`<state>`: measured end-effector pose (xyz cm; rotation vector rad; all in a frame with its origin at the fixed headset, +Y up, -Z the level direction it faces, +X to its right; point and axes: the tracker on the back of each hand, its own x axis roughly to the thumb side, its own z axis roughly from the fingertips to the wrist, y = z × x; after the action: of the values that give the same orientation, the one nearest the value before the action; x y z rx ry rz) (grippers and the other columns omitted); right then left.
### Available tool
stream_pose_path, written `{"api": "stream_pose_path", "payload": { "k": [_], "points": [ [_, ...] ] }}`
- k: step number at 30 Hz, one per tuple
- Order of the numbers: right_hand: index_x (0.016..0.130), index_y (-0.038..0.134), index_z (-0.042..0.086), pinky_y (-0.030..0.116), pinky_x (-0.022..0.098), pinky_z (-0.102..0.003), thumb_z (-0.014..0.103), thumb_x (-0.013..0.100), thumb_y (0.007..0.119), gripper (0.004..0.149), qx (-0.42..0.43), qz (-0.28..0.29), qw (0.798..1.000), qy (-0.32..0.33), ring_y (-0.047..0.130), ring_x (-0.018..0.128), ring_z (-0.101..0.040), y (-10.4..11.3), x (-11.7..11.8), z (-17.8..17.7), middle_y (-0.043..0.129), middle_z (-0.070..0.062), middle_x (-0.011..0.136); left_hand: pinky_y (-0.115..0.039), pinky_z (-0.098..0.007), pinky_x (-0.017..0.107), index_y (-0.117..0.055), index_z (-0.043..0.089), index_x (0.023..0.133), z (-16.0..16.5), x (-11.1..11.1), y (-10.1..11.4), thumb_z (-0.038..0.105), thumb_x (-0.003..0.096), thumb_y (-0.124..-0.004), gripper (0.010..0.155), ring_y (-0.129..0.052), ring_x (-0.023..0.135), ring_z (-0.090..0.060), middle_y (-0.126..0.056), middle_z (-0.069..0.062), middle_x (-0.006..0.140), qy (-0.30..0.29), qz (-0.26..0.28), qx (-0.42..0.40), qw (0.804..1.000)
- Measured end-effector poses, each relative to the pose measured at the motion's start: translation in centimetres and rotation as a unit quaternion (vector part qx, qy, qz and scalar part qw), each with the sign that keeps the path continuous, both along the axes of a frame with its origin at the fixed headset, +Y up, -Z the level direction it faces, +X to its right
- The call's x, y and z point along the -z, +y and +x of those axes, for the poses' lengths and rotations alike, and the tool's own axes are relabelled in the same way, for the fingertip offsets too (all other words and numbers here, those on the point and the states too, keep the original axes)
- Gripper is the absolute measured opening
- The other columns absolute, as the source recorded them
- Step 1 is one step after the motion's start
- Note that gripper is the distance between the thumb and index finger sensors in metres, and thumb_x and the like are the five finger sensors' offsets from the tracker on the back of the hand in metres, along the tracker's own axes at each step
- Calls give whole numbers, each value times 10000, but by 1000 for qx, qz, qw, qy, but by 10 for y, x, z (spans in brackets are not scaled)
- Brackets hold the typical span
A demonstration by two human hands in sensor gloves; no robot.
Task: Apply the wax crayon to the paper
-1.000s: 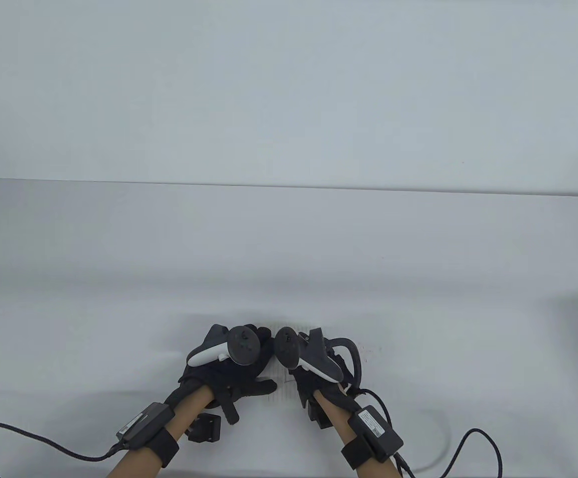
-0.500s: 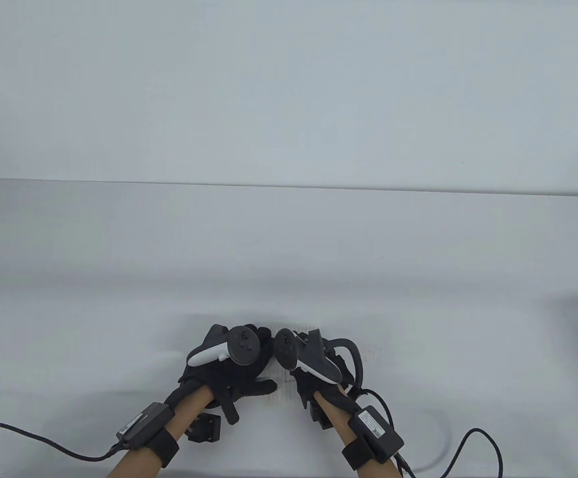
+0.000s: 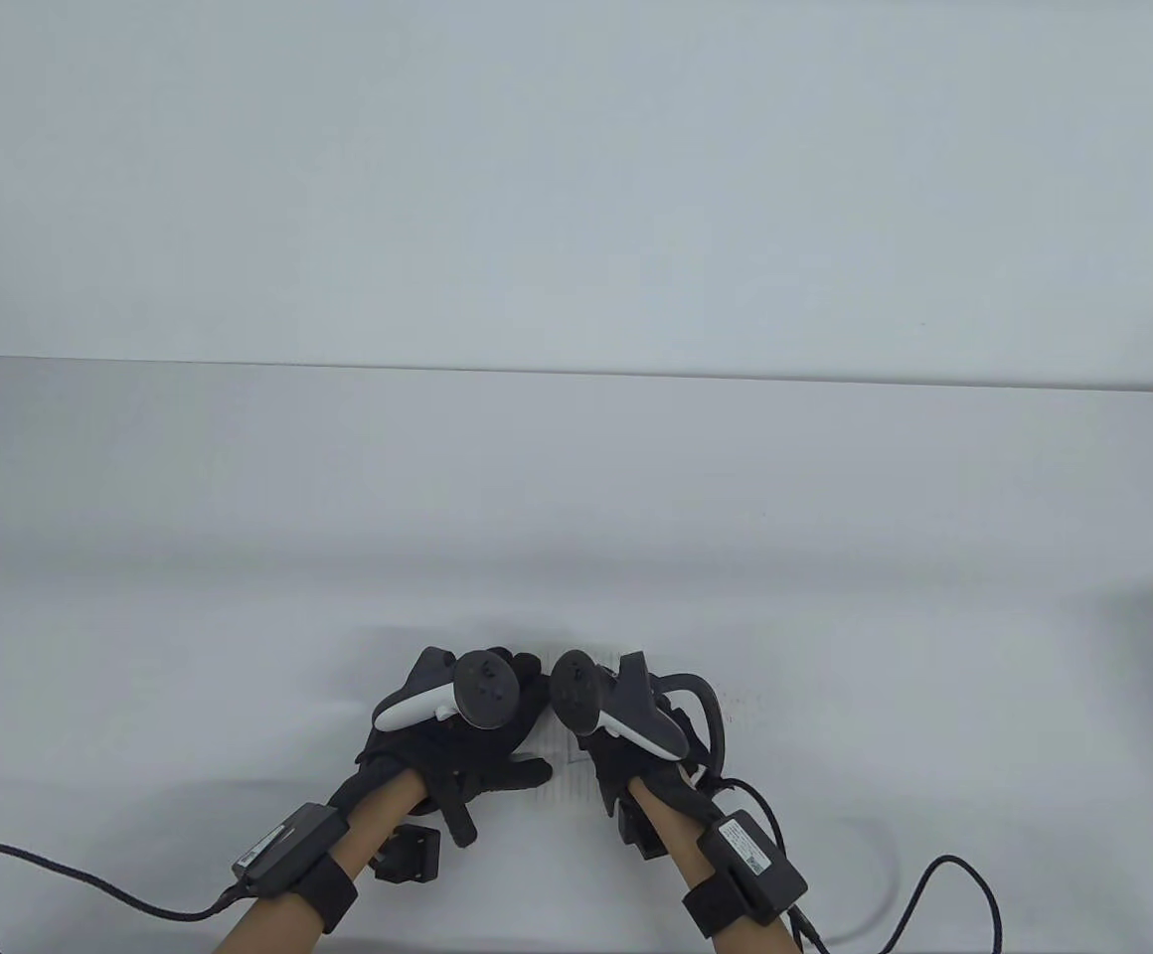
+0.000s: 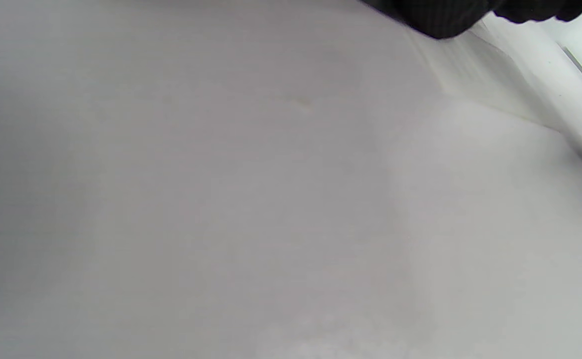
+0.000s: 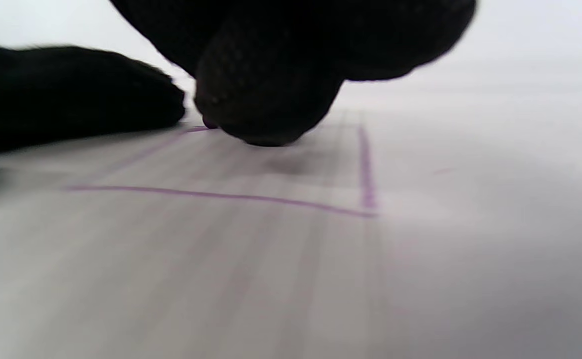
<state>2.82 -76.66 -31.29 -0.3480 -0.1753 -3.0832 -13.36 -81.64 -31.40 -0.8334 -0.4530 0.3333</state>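
where the pale grey bench [image 3: 576, 477] ends at its far edge, a plain whitish wall [image 3: 576, 179] is seen behind it, and little else of the room is shown. near the front edge a lined sheet of paper [image 3: 567, 780] is laid flat on the bench, mostly covered in the table view by the two gloved hands. the left hand [image 3: 457, 740] is rested on the paper's left part with its fingers [image 3: 522, 770] spread out flat, nothing being held in them. the right hand [image 3: 636, 755] is set just beside it on the paper, with its fingers [image 5: 266, 94] bunched down to the sheet in the right wrist view. a small purple tip [image 5: 208, 122], taken to be the wax crayon, is just made out under those fingers, touching the paper at the end of a purple line [image 5: 221, 195]; the crayon's body is hidden by the glove, so the grasp itself cannot be told for certain. three sides of a purple outline are seen drawn on the sheet, blurred by closeness. a small dark block [image 3: 408, 855] lies on the bench by the left wrist; what it is cannot be told. in the left wrist view only a dark glove edge [image 4: 450, 17] at the top and the paper's corner [image 4: 475, 70] are shown. cables [image 3: 40, 874] trail from both wrist packs and are cut off at the bottom edge.
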Motion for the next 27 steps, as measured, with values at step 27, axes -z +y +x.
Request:
{"api": "stream_pose_path", "payload": {
  "k": [27],
  "points": [
    [922,760,153,833,210,-257,278,544,725,400,6,-38,999,11,948,315,-83,5,0,0,918,-74,718,297,-480,610,160,450,1025,0,0,0,619,553,-532,854,384,960,-108,312,209,1057,-1,1,1,1000]
  ]
}}
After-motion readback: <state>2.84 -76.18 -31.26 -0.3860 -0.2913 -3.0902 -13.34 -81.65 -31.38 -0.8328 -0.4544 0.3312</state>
